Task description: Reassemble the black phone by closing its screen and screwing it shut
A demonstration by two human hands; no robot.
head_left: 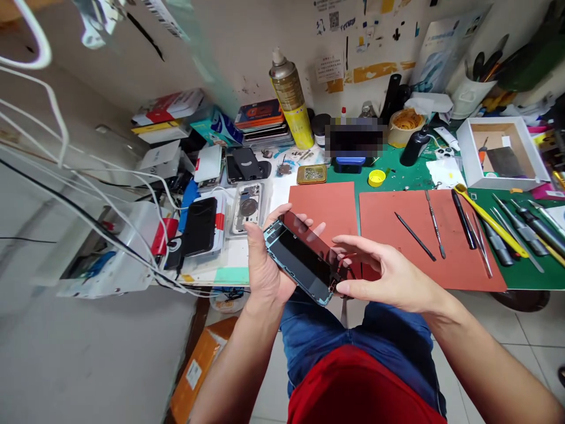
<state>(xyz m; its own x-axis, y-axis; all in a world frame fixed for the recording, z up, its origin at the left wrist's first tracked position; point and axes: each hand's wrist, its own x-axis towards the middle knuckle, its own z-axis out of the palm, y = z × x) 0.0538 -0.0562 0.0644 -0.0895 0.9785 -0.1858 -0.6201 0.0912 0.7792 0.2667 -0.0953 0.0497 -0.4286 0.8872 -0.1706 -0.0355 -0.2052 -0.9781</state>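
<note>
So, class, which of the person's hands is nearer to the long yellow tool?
Right. The right hand is left of the long yellow tool, at one end of the phone part; the left hand is farther left, holding that part.

A red top (pixel 353 391) covers the torso, bright along its rounded front edge and deepening to a dark, shadowed red in the middle. Beyond it show blue jeans (pixel 392 338), mid-blue on the thighs and darker in the folds, with a seam running up the centre and a paler line along the outer side of the right leg. Both forearms are bare as far as they show, and the left hand (pixel 272 268) and right hand (pixel 382 268) are ungloved.
</note>
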